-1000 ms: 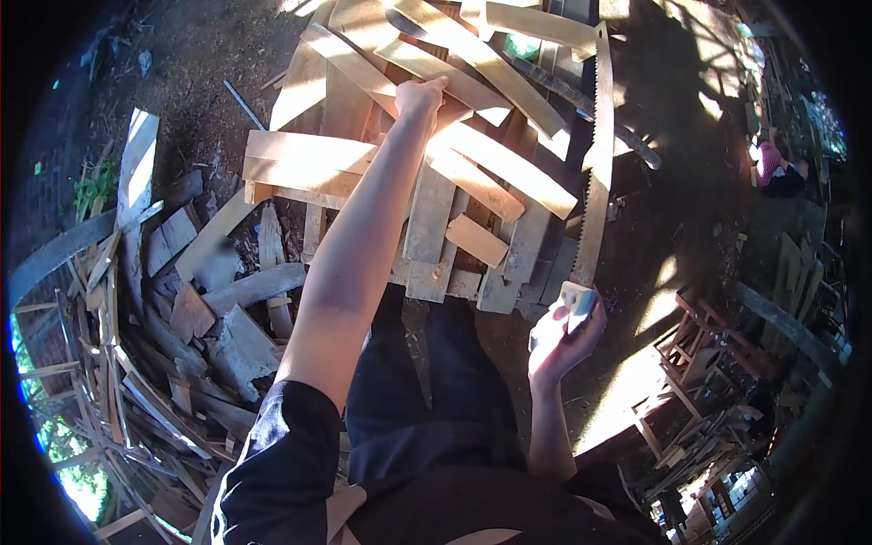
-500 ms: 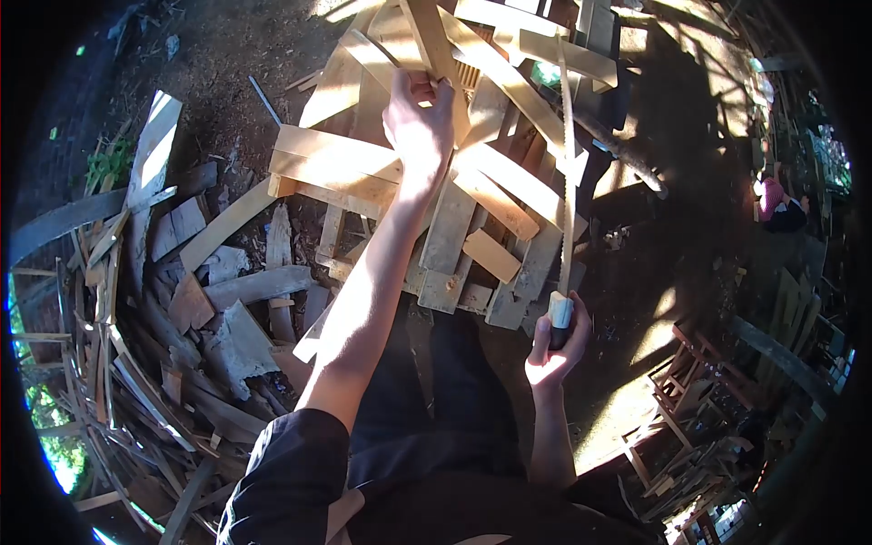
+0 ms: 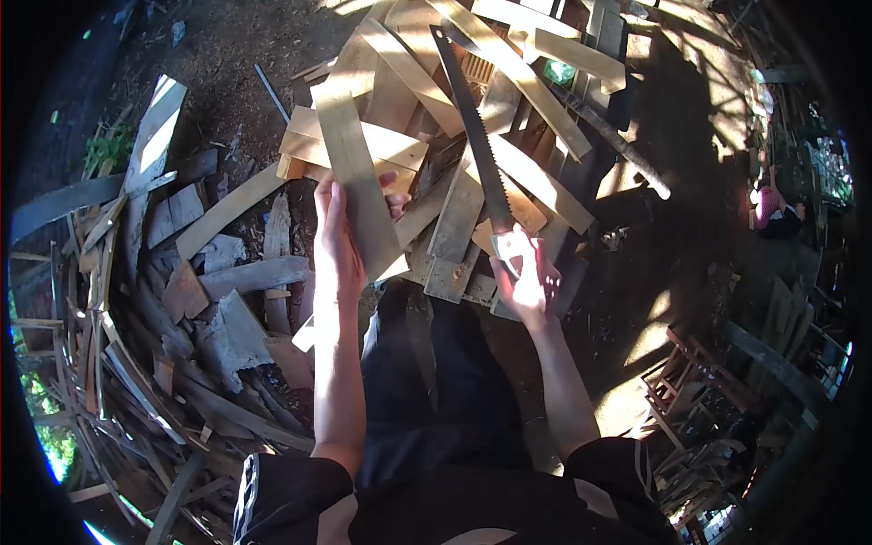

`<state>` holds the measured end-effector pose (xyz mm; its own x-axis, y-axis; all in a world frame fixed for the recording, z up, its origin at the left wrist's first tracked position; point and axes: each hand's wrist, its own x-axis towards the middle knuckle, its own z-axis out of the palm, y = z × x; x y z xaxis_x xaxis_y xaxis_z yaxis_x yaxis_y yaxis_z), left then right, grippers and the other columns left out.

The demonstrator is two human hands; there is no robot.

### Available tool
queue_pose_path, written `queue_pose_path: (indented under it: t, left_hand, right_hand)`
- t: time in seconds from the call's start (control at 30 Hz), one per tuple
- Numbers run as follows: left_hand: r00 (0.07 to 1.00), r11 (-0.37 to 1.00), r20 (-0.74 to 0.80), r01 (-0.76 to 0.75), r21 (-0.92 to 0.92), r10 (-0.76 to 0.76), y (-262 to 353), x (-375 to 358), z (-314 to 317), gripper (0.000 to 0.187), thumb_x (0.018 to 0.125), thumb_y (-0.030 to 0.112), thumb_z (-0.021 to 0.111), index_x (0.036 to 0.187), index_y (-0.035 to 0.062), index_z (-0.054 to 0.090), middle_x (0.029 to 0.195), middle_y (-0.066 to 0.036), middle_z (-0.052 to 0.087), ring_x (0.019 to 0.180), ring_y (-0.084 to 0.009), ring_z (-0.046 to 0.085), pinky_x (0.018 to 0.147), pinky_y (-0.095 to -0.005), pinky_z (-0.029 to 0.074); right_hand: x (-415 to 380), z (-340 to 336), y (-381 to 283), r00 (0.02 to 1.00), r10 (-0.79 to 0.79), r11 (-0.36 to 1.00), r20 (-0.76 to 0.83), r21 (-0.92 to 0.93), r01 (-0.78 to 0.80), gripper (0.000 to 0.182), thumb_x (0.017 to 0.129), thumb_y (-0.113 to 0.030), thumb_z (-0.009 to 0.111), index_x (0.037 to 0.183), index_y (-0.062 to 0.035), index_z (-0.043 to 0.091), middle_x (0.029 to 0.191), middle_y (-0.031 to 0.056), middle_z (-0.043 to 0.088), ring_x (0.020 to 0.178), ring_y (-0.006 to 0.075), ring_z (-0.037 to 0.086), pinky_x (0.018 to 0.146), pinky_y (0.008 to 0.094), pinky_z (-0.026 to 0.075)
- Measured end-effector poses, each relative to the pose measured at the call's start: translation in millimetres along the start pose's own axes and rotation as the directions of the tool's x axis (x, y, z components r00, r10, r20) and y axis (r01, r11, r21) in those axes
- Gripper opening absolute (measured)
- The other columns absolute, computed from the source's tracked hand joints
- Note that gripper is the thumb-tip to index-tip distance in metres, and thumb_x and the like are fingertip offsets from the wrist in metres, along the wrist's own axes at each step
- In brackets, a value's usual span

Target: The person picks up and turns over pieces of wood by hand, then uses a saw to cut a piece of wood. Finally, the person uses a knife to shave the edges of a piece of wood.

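My left hand (image 3: 343,238) is wrapped round a flat wooden board (image 3: 352,168), which it holds up and slightly tilted, with fingertips showing at the board's right edge. In my right hand (image 3: 527,277) is the handle of a hand saw (image 3: 480,136); its dark toothed blade points up and to the left, flat side in view. The blade is to the right of the held board, apart from it. Beneath both lie loose planks (image 3: 454,218) stacked crosswise on one another, some over a slatted wooden base.
Broken boards and long thin strips (image 3: 236,341) are heaped at the left. A round stick (image 3: 627,156) lies right of the planks. More scrap wood (image 3: 695,381) is at the lower right. A person (image 3: 772,207) is at the far right.
My left hand has moved down and left, bringing a board off the stack towards me. My right hand has moved up and left, and the saw blade has swung leftward, its flat side turned into view.
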<state>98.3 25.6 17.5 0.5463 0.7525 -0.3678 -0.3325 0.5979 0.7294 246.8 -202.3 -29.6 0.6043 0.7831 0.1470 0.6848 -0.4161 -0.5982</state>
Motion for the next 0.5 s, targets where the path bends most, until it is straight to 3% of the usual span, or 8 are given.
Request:
queue_pose_path:
  t: [0.07,0.1,0.17,0.23,0.3,0.4,0.5]
  left_hand:
    - [0.999,0.998,-0.036,0.022,0.054,-0.020,-4.8,-18.3,-7.4,0.044,0.105,0.038,0.040,0.139,0.0109,0.031,0.117,-0.022,0.061,0.085,-0.0207,0.064,0.074,-0.0323,0.056]
    - [0.996,0.993,-0.075,0.050,0.109,-0.042,-8.1,-26.7,-11.8,0.048,0.104,0.040,0.043,0.142,0.0114,0.035,0.116,-0.019,0.062,0.083,-0.0154,0.061,0.074,-0.0290,0.054]
    - [0.987,0.954,-0.141,0.109,0.279,-0.071,-18.4,-36.9,-22.1,0.042,0.100,0.032,0.054,0.132,0.0041,0.053,0.106,-0.010,0.064,0.080,-0.0081,0.057,0.070,-0.0214,0.047]
    - [0.990,0.923,-0.141,0.041,0.382,0.014,-22.9,-45.5,-19.9,0.042,0.096,0.022,0.059,0.133,0.0026,0.052,0.102,-0.007,0.064,0.078,-0.0077,0.055,0.068,-0.0200,0.045]
    - [0.996,0.927,-0.064,0.082,0.366,-0.062,-26.8,-55.2,-27.0,0.053,0.092,0.015,0.064,0.140,0.0010,0.045,0.108,-0.006,0.062,0.082,-0.0089,0.055,0.074,-0.0240,0.045]
    - [0.973,0.882,-0.179,0.208,0.422,-0.144,-31.1,-62.0,-21.5,0.060,0.089,0.010,0.068,0.143,0.0025,0.044,0.108,-0.004,0.061,0.091,-0.0094,0.057,0.082,-0.0249,0.046]
    - [0.990,0.892,-0.119,0.115,0.437,-0.070,-39.8,-64.0,-24.7,0.062,0.087,0.009,0.073,0.143,0.0039,0.047,0.114,-0.003,0.058,0.105,-0.0118,0.057,0.093,-0.0271,0.045]
  right_hand:
    - [7.3,17.7,6.8,0.992,-0.113,0.993,-0.050,0.026,0.115,0.062,0.078,-0.017,0.080,0.132,-0.0029,0.052,0.097,0.0134,0.063,0.074,0.0307,0.069,0.060,0.0371,0.056]
    - [8.9,22.3,8.0,0.996,-0.075,0.996,0.050,-0.051,0.078,0.064,0.080,-0.020,0.078,0.134,-0.0030,0.049,0.094,0.0135,0.062,0.074,0.0304,0.069,0.059,0.0374,0.055]
    - [10.1,35.6,11.6,0.993,-0.084,0.993,0.084,-0.077,0.090,0.063,0.082,-0.024,0.076,0.135,-0.0032,0.048,0.093,0.0136,0.062,0.071,0.0306,0.068,0.059,0.0375,0.055]
    - [11.8,47.4,15.4,0.989,-0.114,0.990,0.097,-0.078,0.121,0.064,0.083,-0.027,0.075,0.136,-0.0038,0.046,0.094,0.0135,0.059,0.073,0.0302,0.066,0.060,0.0380,0.055]
    - [11.6,56.1,15.8,0.978,-0.140,0.962,0.153,-0.212,0.171,0.068,0.083,-0.031,0.073,0.138,-0.0041,0.044,0.096,0.0127,0.055,0.075,0.0254,0.065,0.059,0.0354,0.055]
    - [9.7,62.2,14.0,0.975,-0.085,0.958,0.204,-0.253,0.136,0.073,0.080,-0.029,0.077,0.139,-0.0046,0.042,0.097,0.0126,0.053,0.085,0.0276,0.061,0.065,0.0376,0.054]
    - [8.6,61.3,13.5,0.967,-0.063,0.936,0.245,-0.321,0.143,0.075,0.079,-0.032,0.078,0.139,-0.0048,0.043,0.098,0.0117,0.054,0.090,0.0266,0.058,0.069,0.0367,0.053]
